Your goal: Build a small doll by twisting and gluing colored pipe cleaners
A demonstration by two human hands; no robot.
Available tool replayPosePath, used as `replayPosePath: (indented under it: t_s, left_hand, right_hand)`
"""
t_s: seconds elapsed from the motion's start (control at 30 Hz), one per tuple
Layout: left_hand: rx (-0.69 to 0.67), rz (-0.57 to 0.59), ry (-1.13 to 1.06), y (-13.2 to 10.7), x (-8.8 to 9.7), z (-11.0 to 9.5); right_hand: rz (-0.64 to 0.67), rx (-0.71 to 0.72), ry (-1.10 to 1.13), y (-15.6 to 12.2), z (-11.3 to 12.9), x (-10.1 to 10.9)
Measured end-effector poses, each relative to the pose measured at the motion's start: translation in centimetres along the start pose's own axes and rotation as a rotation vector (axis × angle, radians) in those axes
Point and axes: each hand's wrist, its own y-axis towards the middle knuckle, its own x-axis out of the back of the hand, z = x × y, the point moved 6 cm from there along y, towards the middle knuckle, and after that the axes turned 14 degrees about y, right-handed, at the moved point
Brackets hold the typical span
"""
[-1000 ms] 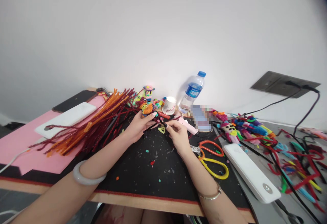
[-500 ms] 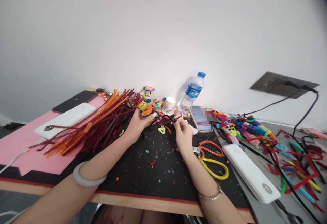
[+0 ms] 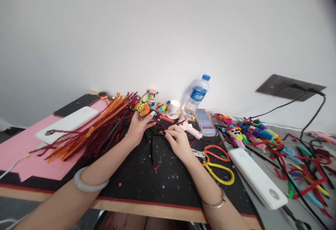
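Note:
My left hand (image 3: 137, 129) is closed round a small yellow and orange pipe cleaner doll (image 3: 143, 108), its face turned up past my fingers. Thumb and forefinger of my right hand (image 3: 179, 141) pinch the end of a thin black pipe cleaner (image 3: 151, 150). This black strand bends and hangs down between my hands over the dark mat (image 3: 136, 188); where its other end goes near the doll is hard to make out. Just beyond my right hand lies a pink glue gun (image 3: 193, 130). Scissors (image 3: 220, 174) with orange and yellow handles rest beside my right wrist.
A bundle of red and orange pipe cleaners (image 3: 97, 132) lies left, by a white power bank (image 3: 67, 124). Behind stand another doll (image 3: 151, 96), a paper cup (image 3: 173, 110) and a water bottle (image 3: 197, 95). A phone (image 3: 206, 122), dolls (image 3: 259, 132) and another power bank (image 3: 258, 177) are right.
My right hand has moved left and nearer to me, uncovering the glue gun. The black strand now hangs lower between my hands. My left hand and the doll have shifted slightly left.

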Motion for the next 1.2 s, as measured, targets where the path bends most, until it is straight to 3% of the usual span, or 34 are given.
replayPosePath:
  t_s: [0.1,0.2,0.37,0.57,0.77,0.83,1.0,1.2]
  left_hand:
    - [0.012,-0.010,0.039,0.0,0.0,0.1]
    - [0.027,-0.016,0.068,0.0,0.1,0.3]
    - [0.041,-0.003,0.087,0.0,0.1,0.6]
    - [0.046,-0.041,0.077,0.1,0.4,0.4]
    - [0.034,-0.125,0.037,0.2,1.1,0.3]
    - [0.037,-0.132,0.028,0.2,1.1,0.3]
    - [-0.009,-0.199,-0.016,0.4,1.7,-0.3]
    - [-0.109,-0.396,-0.095,1.2,4.2,-1.4]
  right_hand:
    - [-0.170,0.021,-0.226,0.1,-0.1,2.2]
    - [-0.361,-0.045,-0.434,-0.1,-1.0,5.1]
    - [-0.509,-0.149,-0.515,-0.4,-2.6,8.0]
    - [-0.512,-0.005,-0.465,-0.2,-2.0,7.9]
    - [-0.236,0.095,-0.428,0.4,-1.5,5.4]
    - [-0.205,0.094,-0.422,0.5,-1.6,5.1]
    - [-0.267,0.084,-0.359,0.6,-1.2,5.8]
    - [-0.541,-0.030,-0.240,0.4,0.1,7.9]
